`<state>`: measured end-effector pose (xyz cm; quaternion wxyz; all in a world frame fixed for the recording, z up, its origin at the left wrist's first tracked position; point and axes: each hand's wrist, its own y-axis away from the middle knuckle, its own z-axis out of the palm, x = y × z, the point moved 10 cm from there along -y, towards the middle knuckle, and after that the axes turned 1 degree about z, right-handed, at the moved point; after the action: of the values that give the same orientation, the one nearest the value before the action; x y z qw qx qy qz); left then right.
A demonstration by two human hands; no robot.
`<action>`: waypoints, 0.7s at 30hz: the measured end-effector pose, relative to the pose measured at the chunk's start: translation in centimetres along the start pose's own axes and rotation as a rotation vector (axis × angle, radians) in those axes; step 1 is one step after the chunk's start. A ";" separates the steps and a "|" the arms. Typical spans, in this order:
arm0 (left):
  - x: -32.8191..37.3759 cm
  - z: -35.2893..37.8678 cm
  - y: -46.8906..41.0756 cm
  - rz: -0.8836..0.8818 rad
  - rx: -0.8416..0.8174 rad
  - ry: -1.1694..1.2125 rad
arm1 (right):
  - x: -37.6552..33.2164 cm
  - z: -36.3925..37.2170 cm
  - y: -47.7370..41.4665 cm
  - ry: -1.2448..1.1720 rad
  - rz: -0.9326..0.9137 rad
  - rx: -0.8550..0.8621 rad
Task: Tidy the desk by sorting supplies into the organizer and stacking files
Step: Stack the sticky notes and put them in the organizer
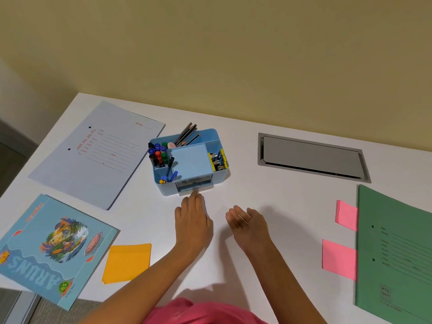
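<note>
Head view: green file [397,242] at 4 o'clock and pale-blue file [98,155] at 10 o'clock lie unstacked either side of the central organizer [164,187], whose drawer [195,183] the left hand [192,220] touches with straight fingers [195,198], probably to push it shut; the right hand [247,224] hangs relaxed, empty.

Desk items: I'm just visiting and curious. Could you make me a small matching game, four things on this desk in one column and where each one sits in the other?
Things:
1. green file
2. orange notes
3. organizer
4. notebook

Places:
A. mid-desk, at the left hand's fingertips
B. far right, beside two pink notes
C. overhanging the near left edge of the desk
D. between the notebook and the left forearm

Pairs: 1-B, 2-D, 3-A, 4-C
</note>
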<state>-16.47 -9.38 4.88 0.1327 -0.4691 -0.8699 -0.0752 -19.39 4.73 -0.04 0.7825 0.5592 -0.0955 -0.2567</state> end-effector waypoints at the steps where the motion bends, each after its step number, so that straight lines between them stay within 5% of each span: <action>1: -0.2 0.2 -0.3 -0.003 -0.015 0.014 | -0.6 -0.5 0.3 -0.086 -0.033 -0.011; 14: 1.7 1.9 1.2 0.157 -0.070 0.039 | -5.4 -8.0 2.9 0.148 -0.270 0.025; 21: 5.2 2.1 3.4 0.228 -0.066 0.079 | -17.8 -13.0 7.0 1.244 -1.039 0.558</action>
<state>-16.62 -2.85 4.50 0.1593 -0.5659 -0.8019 -0.1066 -26.77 26.18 4.23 0.3096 0.7432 0.5598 -0.1961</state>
